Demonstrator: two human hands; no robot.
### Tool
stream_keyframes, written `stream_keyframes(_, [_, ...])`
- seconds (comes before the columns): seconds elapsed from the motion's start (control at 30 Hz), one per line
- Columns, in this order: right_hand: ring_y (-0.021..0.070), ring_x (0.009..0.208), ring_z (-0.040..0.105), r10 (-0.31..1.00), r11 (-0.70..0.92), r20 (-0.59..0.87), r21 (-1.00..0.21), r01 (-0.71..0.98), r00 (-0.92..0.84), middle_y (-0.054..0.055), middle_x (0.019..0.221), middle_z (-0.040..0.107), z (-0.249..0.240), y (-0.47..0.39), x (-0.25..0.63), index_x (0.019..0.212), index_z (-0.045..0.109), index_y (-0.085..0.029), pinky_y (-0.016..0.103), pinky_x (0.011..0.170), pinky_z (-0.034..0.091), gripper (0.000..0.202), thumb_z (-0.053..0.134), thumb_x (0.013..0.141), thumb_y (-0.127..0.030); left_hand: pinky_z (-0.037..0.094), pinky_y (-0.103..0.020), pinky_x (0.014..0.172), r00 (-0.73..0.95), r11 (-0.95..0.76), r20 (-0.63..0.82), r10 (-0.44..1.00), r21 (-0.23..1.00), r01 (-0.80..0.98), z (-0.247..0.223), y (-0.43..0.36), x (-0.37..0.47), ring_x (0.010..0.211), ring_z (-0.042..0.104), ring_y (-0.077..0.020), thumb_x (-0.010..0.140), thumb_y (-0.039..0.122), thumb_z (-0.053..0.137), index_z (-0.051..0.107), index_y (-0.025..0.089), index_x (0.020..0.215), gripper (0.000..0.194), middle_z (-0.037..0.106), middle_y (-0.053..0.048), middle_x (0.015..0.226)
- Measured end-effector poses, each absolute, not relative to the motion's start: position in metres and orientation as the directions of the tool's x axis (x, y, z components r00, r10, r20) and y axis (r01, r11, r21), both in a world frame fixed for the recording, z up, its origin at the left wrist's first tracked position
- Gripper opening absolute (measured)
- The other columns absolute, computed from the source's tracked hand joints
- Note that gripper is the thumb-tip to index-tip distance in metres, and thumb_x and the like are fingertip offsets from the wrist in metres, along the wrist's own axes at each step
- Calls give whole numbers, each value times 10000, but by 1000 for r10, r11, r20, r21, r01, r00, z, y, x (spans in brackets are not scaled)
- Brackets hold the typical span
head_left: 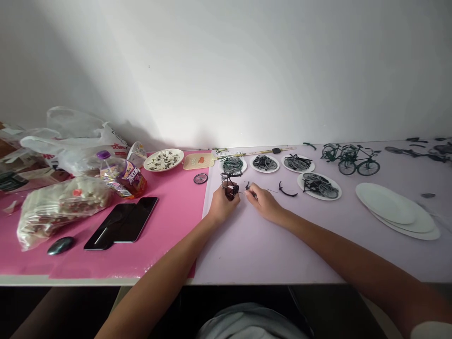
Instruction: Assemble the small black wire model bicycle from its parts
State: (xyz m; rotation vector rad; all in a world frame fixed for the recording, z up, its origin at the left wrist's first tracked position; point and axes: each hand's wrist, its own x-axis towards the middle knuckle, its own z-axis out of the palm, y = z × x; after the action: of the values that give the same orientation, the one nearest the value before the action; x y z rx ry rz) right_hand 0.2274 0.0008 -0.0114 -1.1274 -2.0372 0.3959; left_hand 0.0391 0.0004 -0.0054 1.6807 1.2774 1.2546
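Note:
My left hand (223, 202) is closed around a small black bicycle frame (230, 184) over the lilac part of the table. Just to its right, my right hand (261, 200) pinches a small dark part (247, 185) between thumb and fingers. The two hands are a little apart. A curved black piece (287, 189) lies right of my right hand. Behind the hands stand white plates with green parts (232, 165), dark wheels (264, 163) and black parts (297, 163). A loose wheel (200, 178) lies on the pink cover.
Finished-looking model bicycles (359, 160) stand at the back right, near stacked white plates (395, 207). Another plate of wheels (319, 186) is closer. On the left are phones (120, 223), a mouse (60, 246), a bottle (122, 175), bags (63, 202) and a plate of pale pieces (164, 160).

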Motion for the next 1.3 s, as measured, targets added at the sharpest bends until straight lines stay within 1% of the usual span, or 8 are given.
stream_keyframes(0.13, [138, 473, 394, 826, 550, 475, -553, 626, -305, -50, 541, 443, -11, 2, 228, 714, 337, -251, 269, 515, 285, 363, 408, 1031, -410, 444, -236, 596, 73, -316, 309, 948, 897, 310, -6, 0, 41, 585, 526, -114, 742, 200, 693, 625, 184, 1065, 330, 607, 37, 697])
stream_keyframes(0.23, [141, 478, 411, 833, 539, 467, -569, 621, -296, -42, 544, 460, -10, 1, 228, 712, 341, -250, 272, 523, 294, 368, 395, 1037, -415, 458, -237, 597, 80, -320, 311, 947, 894, 314, -5, 0, 41, 587, 533, -115, 753, 199, 690, 624, 181, 1076, 330, 627, 27, 714])
stream_keyframes(0.33, [152, 515, 477, 845, 529, 444, -608, 592, -298, -28, 595, 532, -8, -2, 227, 741, 366, -251, 274, 548, 342, 341, 393, 1038, -416, 464, -242, 623, 80, -326, 318, 945, 889, 321, -5, 0, 41, 598, 535, -116, 760, 200, 686, 621, 185, 1077, 324, 638, 23, 730])
stream_keyframes(0.47, [174, 629, 574, 852, 519, 447, -654, 550, -272, -2, 765, 636, -9, -3, 226, 881, 440, -251, 286, 612, 418, 219, 489, 998, -430, 463, -252, 658, 75, -346, 341, 937, 875, 339, -5, 2, 40, 625, 533, -120, 766, 201, 681, 617, 190, 1061, 303, 644, 15, 761])
stream_keyframes(0.63, [172, 630, 572, 857, 515, 429, -677, 526, -287, -4, 780, 628, -15, 0, 227, 920, 443, -249, 289, 606, 429, 176, 505, 983, -401, 447, -253, 647, 68, -352, 350, 934, 876, 330, -6, 4, 38, 642, 541, -124, 763, 201, 676, 626, 191, 1021, 263, 646, 3, 795])
stream_keyframes(0.9, [152, 622, 539, 858, 513, 429, -698, 500, -281, 2, 805, 639, -16, 3, 228, 902, 468, -240, 280, 604, 404, 214, 512, 991, -429, 440, -249, 647, 95, -406, 400, 912, 842, 354, -1, 2, 39, 686, 548, -127, 794, 170, 641, 607, 185, 1020, 229, 621, -5, 816])
stream_keyframes(1.17, [172, 678, 536, 855, 518, 442, -727, 452, -270, 17, 812, 599, -12, 1, 230, 937, 527, -226, 306, 663, 417, 280, 396, 1048, -448, 458, -282, 685, 168, -541, 524, 835, 728, 421, 11, -8, 41, 717, 552, -148, 842, 153, 607, 591, 192, 981, 145, 648, -36, 869])
stream_keyframes(1.3, [183, 790, 590, 850, 527, 482, -755, 390, -215, 55, 988, 631, -12, -1, 230, 1072, 524, -227, 304, 701, 454, 194, 478, 1015, -407, 461, -293, 694, 175, -555, 537, 825, 713, 429, 12, -11, 43, 728, 557, -159, 871, 183, 597, 579, 192, 1000, 131, 637, -42, 871])
